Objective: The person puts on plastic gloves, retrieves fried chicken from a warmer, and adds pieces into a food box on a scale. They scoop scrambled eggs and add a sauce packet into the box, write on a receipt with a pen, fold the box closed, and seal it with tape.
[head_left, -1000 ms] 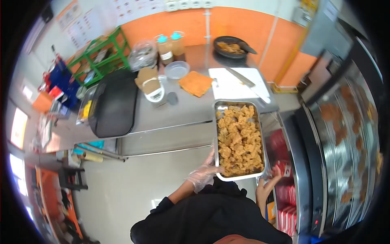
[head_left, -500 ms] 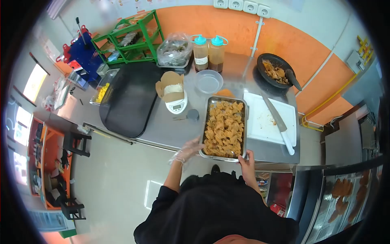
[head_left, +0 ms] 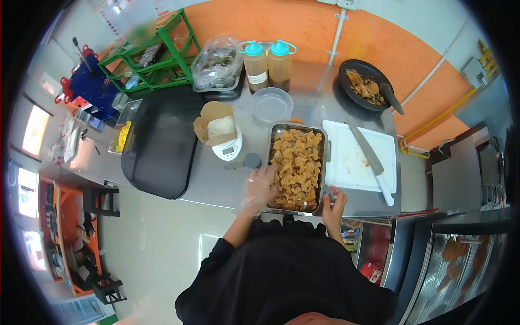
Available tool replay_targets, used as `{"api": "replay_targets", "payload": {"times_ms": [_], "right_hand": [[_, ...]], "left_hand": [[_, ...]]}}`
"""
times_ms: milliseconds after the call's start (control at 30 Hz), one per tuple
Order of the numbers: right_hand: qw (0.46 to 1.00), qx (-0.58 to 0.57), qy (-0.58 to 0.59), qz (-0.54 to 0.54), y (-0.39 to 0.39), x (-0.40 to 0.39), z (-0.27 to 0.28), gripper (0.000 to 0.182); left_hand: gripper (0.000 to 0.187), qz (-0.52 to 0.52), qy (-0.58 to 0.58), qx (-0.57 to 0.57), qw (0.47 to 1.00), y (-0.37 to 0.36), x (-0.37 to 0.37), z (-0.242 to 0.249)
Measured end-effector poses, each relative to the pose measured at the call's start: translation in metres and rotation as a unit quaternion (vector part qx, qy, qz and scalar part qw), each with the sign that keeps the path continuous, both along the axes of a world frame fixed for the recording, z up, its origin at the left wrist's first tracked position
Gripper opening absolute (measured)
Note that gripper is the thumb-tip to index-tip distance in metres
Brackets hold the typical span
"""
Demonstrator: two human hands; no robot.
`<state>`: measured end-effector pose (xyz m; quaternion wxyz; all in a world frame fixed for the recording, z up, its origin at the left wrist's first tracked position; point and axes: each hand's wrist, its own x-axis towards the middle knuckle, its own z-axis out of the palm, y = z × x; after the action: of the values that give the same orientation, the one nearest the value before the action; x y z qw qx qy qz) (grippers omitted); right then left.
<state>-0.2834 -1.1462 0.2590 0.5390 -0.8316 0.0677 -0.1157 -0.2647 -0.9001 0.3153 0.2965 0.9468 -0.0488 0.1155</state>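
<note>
A steel tray point(head_left: 323, 179) of golden-brown fried chicken pieces point(head_left: 296, 168) rests on the counter in front of me. My left hand point(head_left: 261, 187), in a clear plastic glove, lies over the tray's left rim with fingers stretched toward the chicken; whether the fingertips touch it is hard to tell. Bare, my right hand point(head_left: 334, 206) is beside the tray's lower right corner, thumb and bent fingers apart. Left of the tray, an open brown paper box point(head_left: 206, 130) with white rice point(head_left: 220, 127) sits on a white digital scale point(head_left: 228, 150).
On the right is a white cutting board point(head_left: 346, 162) with a large knife point(head_left: 366, 152). Behind it stands a stone mortar point(head_left: 346, 89). Sauce bottles point(head_left: 279, 73), a clear plastic bowl point(head_left: 272, 105) and a green rack point(head_left: 157, 59) are at the back. A black lidded container point(head_left: 160, 146) lies left.
The tray now rests further onto the counter. My left hand has moved from its lower left edge up over the left rim; my right hand has loosened from the corner.
</note>
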Motion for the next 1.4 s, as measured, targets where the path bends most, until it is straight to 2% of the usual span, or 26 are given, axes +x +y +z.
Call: {"api": "replay_targets", "payload": {"times_ms": [33,100,233,300,433,500,533,600,633,667,833,967,1033,1133,1167,1233,1267,1400], "right_hand": [[1.0,0.001,0.004,-0.005,0.001,-0.001,0.001,0.031],[1.0,-0.008,-0.003,-0.017,0.005,-0.004,0.005,0.029],[1.0,0.0,-0.024,-0.017,0.013,-0.004,0.002,0.025],[0.999,-0.003,-0.021,-0.025,0.016,-0.007,0.005,0.024],[0.999,-0.012,-0.027,-0.032,0.016,-0.002,-0.002,0.023],[0.999,-0.015,-0.025,-0.04,0.013,-0.008,0.004,0.023],[0.999,-0.016,-0.025,-0.044,0.012,-0.008,0.006,0.023],[0.998,-0.011,-0.021,-0.053,0.011,-0.011,0.009,0.022],[0.998,-0.004,-0.018,-0.058,0.012,-0.012,0.01,0.022],[0.998,-0.001,-0.022,-0.057,0.013,-0.007,0.002,0.022],[0.998,-0.004,-0.004,-0.061,0.013,-0.016,0.012,0.023],[0.998,-0.003,-0.009,-0.06,0.011,-0.017,0.0,0.023],[0.998,-0.006,-0.006,-0.056,0.009,-0.018,0.002,0.022],[0.998,-0.022,-0.025,-0.06,0.004,-0.018,-0.001,0.022],[0.998,-0.021,-0.021,-0.062,0.001,-0.02,-0.004,0.022],[0.996,-0.049,-0.039,-0.064,-0.005,-0.019,-0.01,0.023],[0.995,-0.052,-0.053,-0.063,-0.007,-0.018,-0.014,0.024],[0.997,-0.038,-0.013,-0.06,-0.004,-0.015,-0.003,0.024]], "left_hand": [[0.052,-0.007,0.003,-0.002,1.0,0.007,0.004,0.002],[0.049,-0.089,0.018,-0.041,0.995,0.024,0.011,0.01],[0.049,-0.087,0.01,-0.064,0.994,0.029,0.012,0.012],[0.049,-0.099,-0.012,-0.256,0.962,0.025,0.014,0.007],[0.046,-0.057,0.04,-0.326,0.943,0.008,0.019,0.023],[0.047,-0.074,-0.138,-0.2,0.967,-0.003,0.014,0.047],[0.047,-0.078,-0.137,-0.203,0.966,-0.006,0.016,0.047],[0.047,-0.267,-0.064,-0.039,0.961,-0.01,0.016,0.037],[0.047,-0.27,-0.063,-0.039,0.96,-0.016,0.015,0.029],[0.047,-0.258,-0.054,0.007,0.965,-0.026,0.017,0.012],[0.052,-0.218,-0.039,0.13,0.966,-0.05,0.004,0.032],[0.055,-0.221,-0.004,0.127,0.967,-0.053,0.015,0.017],[0.054,-0.251,0.036,0.03,0.967,-0.047,0.021,0.019],[0.053,-0.271,0.063,0.003,0.961,-0.029,0.023,0.032],[0.053,-0.273,0.067,0.003,0.96,-0.023,0.023,0.028],[0.05,-0.308,-0.045,0.023,0.95,-0.012,0.025,0.014],[0.045,-0.307,-0.057,0.045,0.949,-0.01,0.024,0.006],[0.038,-0.311,-0.032,0.118,0.943,-0.016,0.024,0.012]]}}
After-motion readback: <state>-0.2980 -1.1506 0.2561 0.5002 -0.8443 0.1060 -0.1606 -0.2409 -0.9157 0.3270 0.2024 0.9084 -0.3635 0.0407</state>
